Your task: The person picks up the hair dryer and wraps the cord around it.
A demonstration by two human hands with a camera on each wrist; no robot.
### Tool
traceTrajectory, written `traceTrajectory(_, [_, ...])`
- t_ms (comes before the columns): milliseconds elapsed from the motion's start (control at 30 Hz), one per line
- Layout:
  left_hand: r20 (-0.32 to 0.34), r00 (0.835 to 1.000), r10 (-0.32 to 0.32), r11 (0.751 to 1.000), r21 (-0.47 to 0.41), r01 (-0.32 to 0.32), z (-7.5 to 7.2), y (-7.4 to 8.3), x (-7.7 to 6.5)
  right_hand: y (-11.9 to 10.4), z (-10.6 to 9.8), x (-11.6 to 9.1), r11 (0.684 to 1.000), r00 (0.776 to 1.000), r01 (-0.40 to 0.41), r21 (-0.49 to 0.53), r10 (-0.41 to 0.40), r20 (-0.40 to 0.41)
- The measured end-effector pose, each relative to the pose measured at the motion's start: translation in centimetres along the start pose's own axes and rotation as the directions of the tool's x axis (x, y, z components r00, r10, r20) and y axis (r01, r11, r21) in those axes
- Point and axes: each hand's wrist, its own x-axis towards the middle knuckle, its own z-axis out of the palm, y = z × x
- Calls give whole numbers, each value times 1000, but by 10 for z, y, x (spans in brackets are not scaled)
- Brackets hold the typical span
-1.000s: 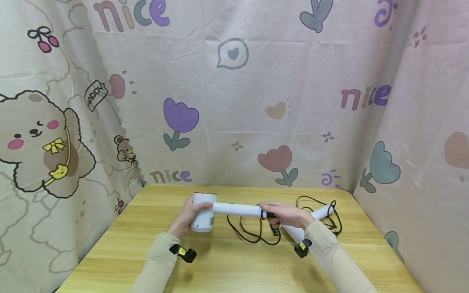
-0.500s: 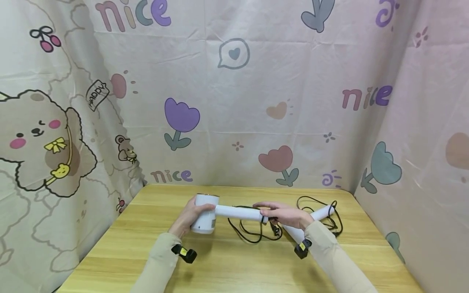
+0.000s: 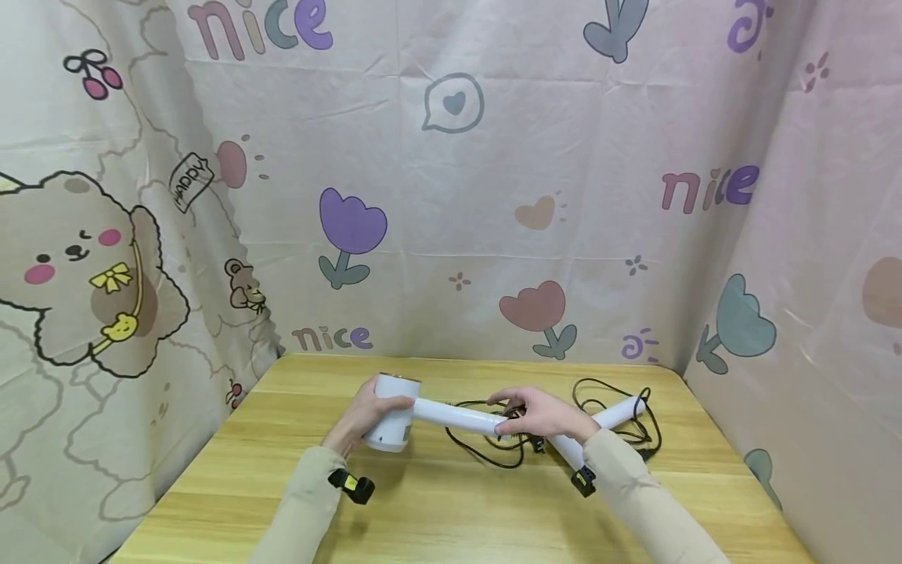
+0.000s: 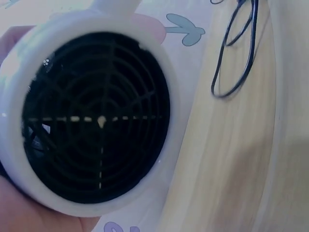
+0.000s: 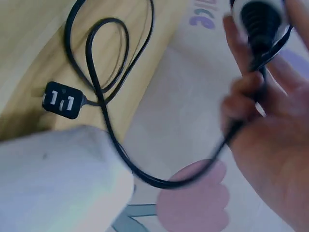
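Lower centre: left hand [image 3: 362,413], fingers curled round hair dryer [image 3: 438,413]; right hand [image 3: 539,413], fingers curled round power cord [image 5: 164,184], whose slack could snag second dryer [image 3: 620,411].

Passable along the front of the wooden table [image 3: 437,517], between the 2 forearms [image 3: 299,501]. Passable too left of the left hand [image 3: 361,419], over bare wood. Blocked between left hand and right hand [image 3: 539,411] by the white hair dryer [image 3: 451,416], held crosswise. Snag-prone just in front of it, owing to looped black cord [image 5: 164,184] and a black plug [image 5: 63,100]. Obstructed beside the right hand by a second white appliance [image 3: 566,449]. Closed off at back and both sides by printed cloth [image 3: 451,172].
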Motion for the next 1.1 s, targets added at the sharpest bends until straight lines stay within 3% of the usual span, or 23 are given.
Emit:
traceTrajectory(67, [-21, 1000, 0, 1000, 17, 0, -1, 0, 0, -2, 3, 2, 994, 996, 43, -103, -51, -74])
traceTrajectory(167, [-65, 998, 1, 1000, 24, 1, -2, 0, 0, -5, 9, 5, 965, 973, 97, -244, -144, -180])
traceTrajectory(267, [-107, 994, -2, 1000, 9, 3, -1, -1, 1, -5, 13, 7, 902, 920, 163, -400, -286, -269])
traceTrajectory(400, [-140, 990, -2, 999, -39, -3, 3, -4, 3, -3, 16, 9, 808, 838, 176, -563, -423, -345])
traceTrajectory(500, [-156, 988, -3, 998, -64, -7, 6, -5, 4, -3, 17, 11, 778, 813, 144, -611, -445, -375])
traceTrajectory(633, [-181, 983, 1, 998, -63, -13, 10, -4, 3, -2, 19, 11, 781, 812, 77, -620, -410, -416])
traceTrajectory(733, [-206, 979, 9, 998, -64, -23, 14, -1, 2, -2, 21, 11, 764, 789, 34, -644, -416, -452])
traceTrajectory(800, [-227, 974, 5, 997, -76, -23, 18, 1, 1, -1, 24, 12, 736, 754, 17, -677, -454, -474])
traceTrajectory(900, [-260, 965, -13, 994, -111, -17, 24, 4, 0, 0, 28, 14, 705, 683, -3, -709, -516, -517])
traceTrajectory(967, [-287, 958, -27, 990, -140, -14, 28, 5, -1, 0, 30, 15, 727, 640, -27, -686, -515, -570])
traceTrajectory(1033, [-318, 948, -31, 987, -157, -20, 31, 5, -1, -1, 32, 16, 779, 608, -45, -625, -475, -636])
traceTrajectory(1100, [-346, 938, -22, 985, -166, -38, 35, 6, -1, -2, 33, 17, 842, 591, -65, -535, -399, -701])
